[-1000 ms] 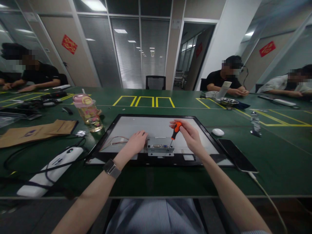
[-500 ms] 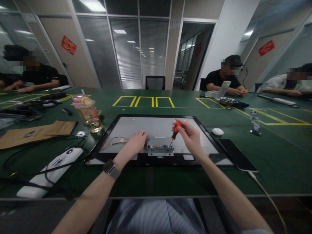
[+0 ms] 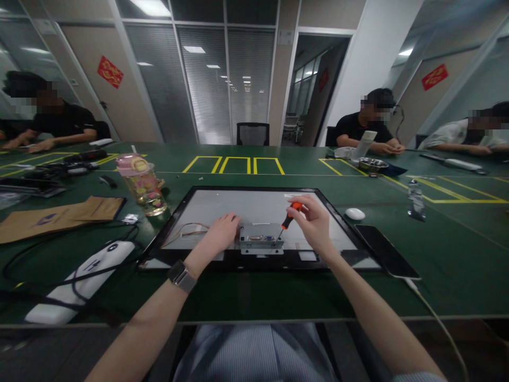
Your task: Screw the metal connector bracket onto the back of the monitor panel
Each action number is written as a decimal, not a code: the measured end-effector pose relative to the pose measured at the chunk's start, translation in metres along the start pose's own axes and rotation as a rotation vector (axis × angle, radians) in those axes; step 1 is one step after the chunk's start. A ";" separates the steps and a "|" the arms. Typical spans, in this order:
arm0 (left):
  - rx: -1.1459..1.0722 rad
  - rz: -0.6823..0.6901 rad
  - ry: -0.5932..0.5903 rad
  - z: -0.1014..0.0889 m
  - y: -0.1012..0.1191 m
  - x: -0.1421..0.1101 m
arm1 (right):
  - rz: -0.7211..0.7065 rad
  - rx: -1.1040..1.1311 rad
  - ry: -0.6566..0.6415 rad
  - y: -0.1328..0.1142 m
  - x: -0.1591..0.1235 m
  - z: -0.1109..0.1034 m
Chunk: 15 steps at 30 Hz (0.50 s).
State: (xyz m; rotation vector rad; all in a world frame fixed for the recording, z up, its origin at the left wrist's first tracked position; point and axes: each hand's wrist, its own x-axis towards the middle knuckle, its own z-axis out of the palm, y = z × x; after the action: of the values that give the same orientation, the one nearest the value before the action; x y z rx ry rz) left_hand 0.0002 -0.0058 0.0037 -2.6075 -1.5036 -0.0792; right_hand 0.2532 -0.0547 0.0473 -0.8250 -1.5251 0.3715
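Note:
A black-framed display panel (image 3: 326,201) lies face down on the green table, its grey back up. A small metal connector box (image 3: 261,243) sits at its near middle. My left hand (image 3: 220,233) rests on the panel just left of the box, fingers curled and pressing down. My right hand (image 3: 314,220) is closed around an orange-handled screwdriver (image 3: 289,217), whose tip meets the box's right end. Thin coloured wires (image 3: 186,229) run from under my left hand to the left.
A pink-lidded bottle (image 3: 142,183) and brown paper bag (image 3: 59,215) lie left, with a white device (image 3: 79,281) and black cables. A white mouse (image 3: 355,214) and a phone (image 3: 385,250) lie right. Three people sit at the far sides.
My right hand has turned and tilted the screwdriver handle further right, with the tip still at the box. My left hand has stayed put.

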 end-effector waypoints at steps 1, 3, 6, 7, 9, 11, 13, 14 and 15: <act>-0.002 0.001 0.000 0.000 0.000 0.000 | -0.016 -0.025 0.010 0.000 0.000 -0.001; -0.004 0.001 -0.003 0.000 0.000 0.000 | -0.033 -0.029 -0.017 -0.002 0.001 -0.002; -0.006 0.002 -0.012 0.000 0.001 0.001 | 0.007 0.068 -0.106 -0.006 0.001 -0.003; -0.008 0.001 -0.014 0.000 0.001 0.001 | 0.030 0.095 -0.119 -0.007 0.001 -0.003; -0.011 -0.002 -0.015 -0.001 0.001 0.001 | 0.053 0.106 -0.094 -0.005 0.000 -0.002; -0.011 -0.005 -0.011 -0.001 0.001 0.000 | 0.048 0.088 -0.042 -0.002 0.001 0.000; -0.006 -0.002 -0.006 -0.002 0.001 -0.001 | 0.037 0.078 -0.002 0.001 0.001 0.000; -0.002 0.002 -0.004 -0.002 0.002 -0.001 | 0.035 0.080 0.012 0.001 0.002 0.000; 0.003 0.002 -0.002 -0.002 0.002 -0.001 | 0.039 0.087 0.019 0.002 0.002 -0.001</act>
State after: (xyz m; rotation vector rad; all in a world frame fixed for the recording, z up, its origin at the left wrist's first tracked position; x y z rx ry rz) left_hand 0.0011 -0.0078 0.0054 -2.6080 -1.5003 -0.0742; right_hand 0.2543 -0.0518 0.0478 -0.7892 -1.4664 0.4545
